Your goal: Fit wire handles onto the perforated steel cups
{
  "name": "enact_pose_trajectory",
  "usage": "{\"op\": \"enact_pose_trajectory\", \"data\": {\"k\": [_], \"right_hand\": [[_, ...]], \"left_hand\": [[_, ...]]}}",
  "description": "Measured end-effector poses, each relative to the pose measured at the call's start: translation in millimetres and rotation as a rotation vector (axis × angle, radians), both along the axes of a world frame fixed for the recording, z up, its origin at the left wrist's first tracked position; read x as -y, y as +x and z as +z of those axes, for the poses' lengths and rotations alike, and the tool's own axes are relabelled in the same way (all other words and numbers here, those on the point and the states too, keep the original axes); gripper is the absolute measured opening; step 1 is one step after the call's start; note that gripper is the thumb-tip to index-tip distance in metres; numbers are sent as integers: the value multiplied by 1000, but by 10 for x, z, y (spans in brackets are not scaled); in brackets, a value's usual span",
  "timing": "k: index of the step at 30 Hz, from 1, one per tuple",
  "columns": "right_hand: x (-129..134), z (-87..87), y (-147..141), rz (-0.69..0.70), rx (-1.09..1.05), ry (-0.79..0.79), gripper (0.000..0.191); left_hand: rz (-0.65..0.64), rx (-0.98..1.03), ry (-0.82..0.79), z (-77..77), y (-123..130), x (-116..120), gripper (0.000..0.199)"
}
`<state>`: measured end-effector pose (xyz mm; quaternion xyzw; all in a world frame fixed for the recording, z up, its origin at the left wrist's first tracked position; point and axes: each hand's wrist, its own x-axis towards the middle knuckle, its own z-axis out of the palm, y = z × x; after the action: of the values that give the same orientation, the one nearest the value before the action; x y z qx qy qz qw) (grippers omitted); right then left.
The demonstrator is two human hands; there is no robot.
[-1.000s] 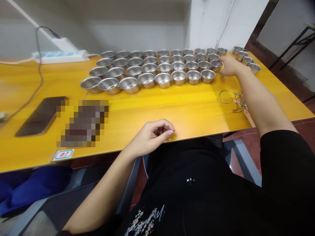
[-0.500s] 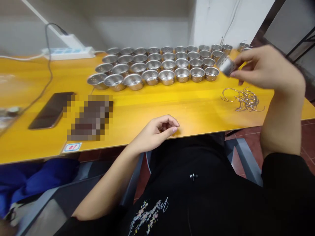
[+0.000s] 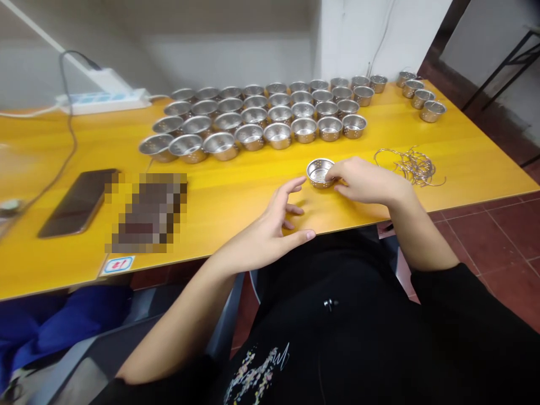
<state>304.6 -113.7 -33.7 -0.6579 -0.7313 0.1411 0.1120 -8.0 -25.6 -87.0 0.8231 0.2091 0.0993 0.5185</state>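
A small perforated metal cup is low over the front of the yellow table, its opening facing up. My right hand grips its right rim, with fingertips inside the cup and the thumb hidden or outside. My left hand is just left of the cup, fingers spread, apart from it and holding nothing. Right of my right hand lies a tangled heap of curved metal wires. Behind the cup stand rows of similar metal cups.
Several more cups form a short line at the table's right end. On the left lie a dark phone, a blurred-out dark object and a numbered label. A white power strip with a cable sits at the back left.
My right hand has brought the cup from the right, above the wires, down and left to the table front. My left hand has opened from a loose curl and spread its fingers.
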Motion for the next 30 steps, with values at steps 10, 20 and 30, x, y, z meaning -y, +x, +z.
{"op": "enact_pose_trajectory", "data": {"k": [10, 20, 30], "right_hand": [[420, 285, 844, -342, -61, 284, 55], [396, 77, 1531, -621, -18, -14, 16], [80, -66, 1433, -578, -62, 26, 5]], "left_hand": [[-165, 215, 486, 337, 613, -660, 132], [-259, 302, 307, -173, 1376, -1573, 134], [-13, 340, 90, -464, 1445, -1596, 109]]}}
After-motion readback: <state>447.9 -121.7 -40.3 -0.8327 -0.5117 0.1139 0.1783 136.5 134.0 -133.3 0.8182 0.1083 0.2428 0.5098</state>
